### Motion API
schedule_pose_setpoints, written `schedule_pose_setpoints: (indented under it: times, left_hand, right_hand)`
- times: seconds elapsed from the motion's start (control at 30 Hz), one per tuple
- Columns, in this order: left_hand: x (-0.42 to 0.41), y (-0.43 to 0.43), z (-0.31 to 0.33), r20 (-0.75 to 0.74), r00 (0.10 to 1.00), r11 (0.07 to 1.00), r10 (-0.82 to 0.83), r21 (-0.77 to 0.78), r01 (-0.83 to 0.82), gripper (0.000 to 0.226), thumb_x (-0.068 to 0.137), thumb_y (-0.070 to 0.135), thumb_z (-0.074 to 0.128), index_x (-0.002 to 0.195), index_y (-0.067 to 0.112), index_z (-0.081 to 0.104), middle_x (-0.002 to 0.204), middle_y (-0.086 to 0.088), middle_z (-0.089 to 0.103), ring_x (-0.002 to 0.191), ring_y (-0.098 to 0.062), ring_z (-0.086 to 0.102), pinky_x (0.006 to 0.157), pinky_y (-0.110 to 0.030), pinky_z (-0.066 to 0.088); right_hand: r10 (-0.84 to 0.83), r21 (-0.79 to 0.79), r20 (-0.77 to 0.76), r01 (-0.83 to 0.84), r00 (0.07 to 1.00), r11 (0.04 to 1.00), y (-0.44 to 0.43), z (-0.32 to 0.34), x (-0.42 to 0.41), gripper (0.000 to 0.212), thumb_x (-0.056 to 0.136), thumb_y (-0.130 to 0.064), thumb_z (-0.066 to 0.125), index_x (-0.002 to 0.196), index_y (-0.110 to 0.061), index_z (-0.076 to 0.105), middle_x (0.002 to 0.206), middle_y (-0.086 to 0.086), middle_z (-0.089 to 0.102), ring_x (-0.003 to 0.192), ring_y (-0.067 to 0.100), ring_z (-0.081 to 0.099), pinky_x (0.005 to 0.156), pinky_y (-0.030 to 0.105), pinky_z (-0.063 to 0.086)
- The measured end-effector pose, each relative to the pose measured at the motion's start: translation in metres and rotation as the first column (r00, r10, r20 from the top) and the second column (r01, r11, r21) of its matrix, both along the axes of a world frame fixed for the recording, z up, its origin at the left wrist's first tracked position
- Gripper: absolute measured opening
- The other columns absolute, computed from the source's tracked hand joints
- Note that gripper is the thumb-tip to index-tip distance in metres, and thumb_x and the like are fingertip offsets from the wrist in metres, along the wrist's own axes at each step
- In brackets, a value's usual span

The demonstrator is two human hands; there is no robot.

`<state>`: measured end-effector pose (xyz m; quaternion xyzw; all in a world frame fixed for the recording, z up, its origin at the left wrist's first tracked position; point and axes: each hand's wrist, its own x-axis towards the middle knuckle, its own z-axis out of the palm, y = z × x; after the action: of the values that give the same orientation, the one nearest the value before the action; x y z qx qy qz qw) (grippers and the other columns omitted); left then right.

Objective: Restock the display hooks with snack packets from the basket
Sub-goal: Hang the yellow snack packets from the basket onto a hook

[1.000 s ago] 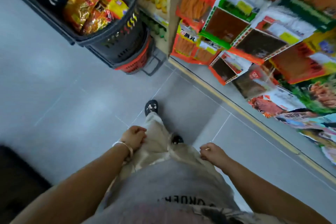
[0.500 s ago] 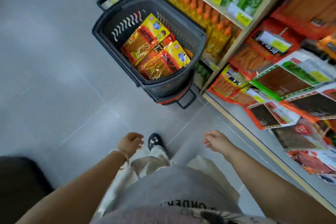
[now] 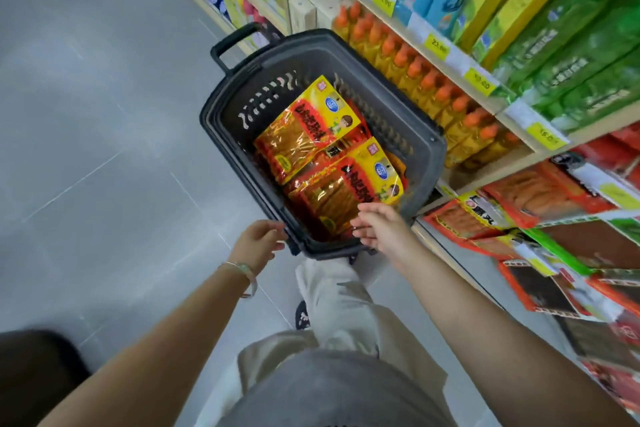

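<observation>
view from a head-worn camera, looking down a shop aisle with a grey tiled floor (image 3: 104,121). a dark plastic basket (image 3: 428,166) with a pull handle stands on the floor just beside the shelving on the right. inside it lie the snack packets, shiny yellow and red: an upper packet (image 3: 304,132) towards the far end and a lower packet (image 3: 341,192) towards the near end, overlapping, with more red packaging under them. the right hand (image 3: 379,227) hovers over the near end of the basket, fingers straight and spread, empty; it is not clear whether the fingertips touch the lower packet. the left hand (image 3: 258,241) is just beside the near rim, fingers loosely curved, holding nothing, with a pale bangle (image 3: 247,276) on the wrist. on the right, a shelf holds orange-capped bottles (image 3: 433,90), with green and blue boxes (image 3: 571,45) above and yellow price tags (image 3: 479,80) along the edges. lower right, red and orange hanging packets (image 3: 485,215) fill the display, blurred.
</observation>
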<state>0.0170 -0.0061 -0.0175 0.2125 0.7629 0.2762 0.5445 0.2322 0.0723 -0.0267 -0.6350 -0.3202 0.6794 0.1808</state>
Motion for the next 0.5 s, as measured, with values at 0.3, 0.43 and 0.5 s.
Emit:
schedule_pose_setpoints:
  times: [0.3,0.43,0.5]
  left_hand:
    - [-0.014,0.114,-0.021,0.064,0.998,0.999,0.015,-0.032,-0.013,0.020,0.094,0.004,0.045,0.095,0.015,0.061,0.088,-0.004,0.066,0.074,-0.013,0.060,0.072,-0.027,0.047]
    - [-0.018,0.146,-0.037,0.104,0.994,0.997,-0.025,-0.066,0.032,0.021,0.095,0.006,0.043,0.093,0.018,0.060,0.089,-0.002,0.066,0.080,-0.014,0.062,0.077,-0.028,0.049]
    - [-0.024,0.160,-0.046,0.112,0.989,0.991,-0.094,-0.084,0.103,0.021,0.096,0.007,0.041,0.094,0.019,0.059,0.089,0.000,0.066,0.082,-0.012,0.063,0.076,-0.025,0.049]
  right_hand:
    - [-0.379,-0.414,0.065,0.371,0.923,0.831,0.100,-0.082,-0.029,0.039,0.096,-0.020,0.051,0.133,-0.007,0.046,0.138,0.015,0.046,0.122,0.028,0.049,0.088,0.035,0.044]
    - [-0.509,-0.507,0.211,0.538,0.835,0.673,0.108,-0.111,-0.045,0.054,0.090,-0.031,0.060,0.136,-0.011,0.042,0.141,0.013,0.042,0.127,0.025,0.044,0.093,0.034,0.043]
    - [-0.512,-0.538,0.269,0.568,0.816,0.623,0.108,-0.122,-0.057,0.066,0.086,-0.042,0.064,0.139,-0.014,0.039,0.144,0.010,0.039,0.131,0.024,0.041,0.098,0.034,0.040]
